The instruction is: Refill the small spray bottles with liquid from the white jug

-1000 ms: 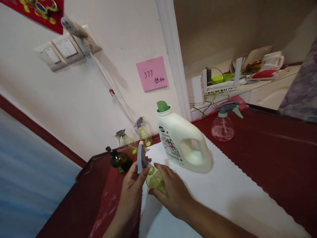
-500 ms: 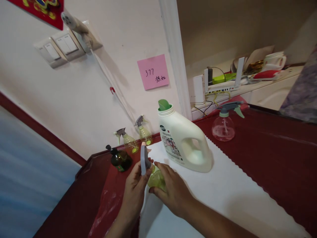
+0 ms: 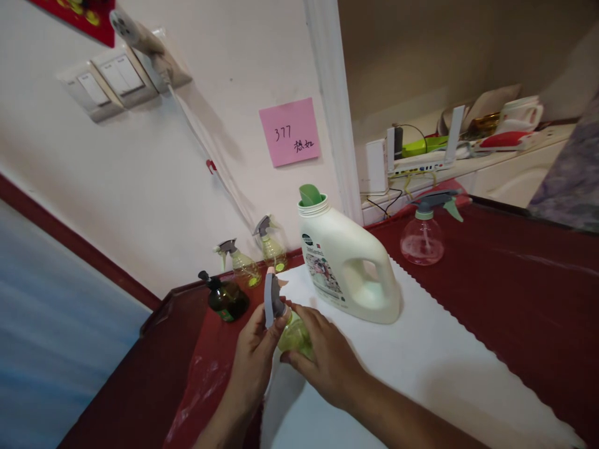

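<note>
Your left hand (image 3: 256,346) grips the grey spray head (image 3: 272,299) at its base. Your right hand (image 3: 325,355) is wrapped round the yellow-green bottle (image 3: 294,337), by the left edge of the white sheet (image 3: 435,349). Head seated or not: cannot tell. White jug (image 3: 353,271) farther, right; dark bottle (image 3: 228,302) farther, left.
</note>
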`<state>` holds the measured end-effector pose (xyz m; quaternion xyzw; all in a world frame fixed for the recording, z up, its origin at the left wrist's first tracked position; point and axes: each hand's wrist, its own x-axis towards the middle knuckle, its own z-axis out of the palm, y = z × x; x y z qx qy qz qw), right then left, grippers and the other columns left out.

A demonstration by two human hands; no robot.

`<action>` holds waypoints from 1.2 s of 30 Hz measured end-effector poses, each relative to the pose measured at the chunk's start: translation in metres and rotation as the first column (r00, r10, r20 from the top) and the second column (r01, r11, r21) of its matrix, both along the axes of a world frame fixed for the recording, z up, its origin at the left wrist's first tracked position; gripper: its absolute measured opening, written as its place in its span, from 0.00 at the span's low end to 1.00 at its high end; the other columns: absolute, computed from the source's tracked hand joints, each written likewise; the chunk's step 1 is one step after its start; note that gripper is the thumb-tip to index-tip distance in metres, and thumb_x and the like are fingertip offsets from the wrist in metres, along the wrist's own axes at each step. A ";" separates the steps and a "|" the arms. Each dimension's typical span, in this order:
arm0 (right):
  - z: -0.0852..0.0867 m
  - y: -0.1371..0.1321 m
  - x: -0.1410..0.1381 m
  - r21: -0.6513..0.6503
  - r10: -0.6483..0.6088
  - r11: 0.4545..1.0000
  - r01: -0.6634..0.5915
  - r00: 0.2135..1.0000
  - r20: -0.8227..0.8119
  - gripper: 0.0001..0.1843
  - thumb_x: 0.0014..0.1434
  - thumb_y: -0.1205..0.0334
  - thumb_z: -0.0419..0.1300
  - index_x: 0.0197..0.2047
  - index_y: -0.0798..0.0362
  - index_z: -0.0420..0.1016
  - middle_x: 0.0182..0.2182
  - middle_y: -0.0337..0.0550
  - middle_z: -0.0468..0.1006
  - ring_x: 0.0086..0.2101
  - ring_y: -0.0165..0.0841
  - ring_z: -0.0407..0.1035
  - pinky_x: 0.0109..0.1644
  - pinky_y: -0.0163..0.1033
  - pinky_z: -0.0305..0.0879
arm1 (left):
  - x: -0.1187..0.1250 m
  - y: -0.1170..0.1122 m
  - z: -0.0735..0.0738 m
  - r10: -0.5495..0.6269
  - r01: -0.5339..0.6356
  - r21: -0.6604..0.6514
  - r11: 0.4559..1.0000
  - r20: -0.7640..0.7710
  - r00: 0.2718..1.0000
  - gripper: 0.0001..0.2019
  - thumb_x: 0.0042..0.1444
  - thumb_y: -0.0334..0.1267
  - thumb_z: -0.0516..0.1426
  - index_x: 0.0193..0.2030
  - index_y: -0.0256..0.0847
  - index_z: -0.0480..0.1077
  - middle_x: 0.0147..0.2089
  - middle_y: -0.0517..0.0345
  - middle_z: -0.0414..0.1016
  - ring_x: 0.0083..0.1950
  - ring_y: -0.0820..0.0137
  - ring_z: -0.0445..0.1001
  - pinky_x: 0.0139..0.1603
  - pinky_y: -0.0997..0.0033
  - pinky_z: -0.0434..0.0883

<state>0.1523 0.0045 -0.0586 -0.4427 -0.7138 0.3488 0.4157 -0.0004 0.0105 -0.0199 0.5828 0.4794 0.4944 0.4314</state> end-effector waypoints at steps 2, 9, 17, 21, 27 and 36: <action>-0.001 0.000 0.000 0.009 0.005 1.000 -0.005 1.000 -0.009 0.41 0.57 0.63 0.69 0.70 0.54 0.59 0.64 0.51 0.69 0.62 0.44 0.63 0.67 0.52 0.60 | 0.000 0.000 -0.001 -0.011 0.011 0.004 1.000 -0.031 0.999 0.14 0.63 0.47 0.63 0.52 0.45 0.74 0.49 0.56 0.78 0.50 0.64 0.73 0.51 0.68 0.69; -0.003 0.000 0.002 -0.067 0.036 0.997 -0.038 0.999 -0.034 0.46 0.58 0.58 0.67 0.74 0.55 0.51 0.71 0.53 0.60 0.68 0.45 0.54 0.72 0.55 0.53 | -0.001 0.002 -0.005 0.022 -0.015 0.061 0.998 -0.119 0.993 0.17 0.62 0.49 0.62 0.52 0.42 0.74 0.52 0.51 0.79 0.51 0.59 0.75 0.54 0.63 0.68; 0.047 0.009 0.025 0.465 -0.091 0.878 0.110 0.994 -0.063 0.27 0.71 0.65 0.50 0.70 0.40 0.55 0.70 0.42 0.60 0.70 0.34 0.50 0.74 0.55 0.50 | 0.004 0.003 -0.010 0.028 -0.008 0.154 0.988 -0.131 0.991 0.15 0.63 0.46 0.60 0.51 0.41 0.74 0.52 0.48 0.77 0.54 0.56 0.73 0.56 0.59 0.67; 0.085 0.032 0.038 0.491 0.067 0.807 -0.330 0.876 0.478 0.30 0.67 0.76 0.50 0.68 0.42 0.64 0.71 0.46 0.60 0.71 0.45 0.48 0.68 0.62 0.55 | 0.006 0.002 -0.012 0.070 -0.035 0.220 0.975 -0.155 0.985 0.14 0.62 0.44 0.58 0.50 0.39 0.74 0.47 0.50 0.77 0.49 0.58 0.72 0.51 0.60 0.66; 0.127 0.053 0.034 0.355 0.093 0.764 -0.538 0.637 0.765 0.11 0.68 0.62 0.63 0.52 0.43 0.79 0.55 0.43 0.77 0.61 0.44 0.63 0.66 0.55 0.52 | 0.010 0.000 -0.013 0.101 -0.066 0.210 0.975 -0.161 0.982 0.15 0.62 0.45 0.58 0.50 0.40 0.76 0.47 0.50 0.76 0.50 0.57 0.71 0.52 0.59 0.65; 0.132 0.048 0.012 0.206 0.111 0.873 -0.442 0.591 0.799 0.06 0.68 0.65 0.61 0.38 0.54 0.78 0.36 0.40 0.73 0.34 0.30 0.67 0.35 0.36 0.53 | 0.014 -0.004 -0.017 0.099 -0.085 0.192 0.978 -0.067 0.993 0.10 0.61 0.44 0.57 0.43 0.41 0.74 0.46 0.50 0.75 0.52 0.56 0.71 0.55 0.57 0.65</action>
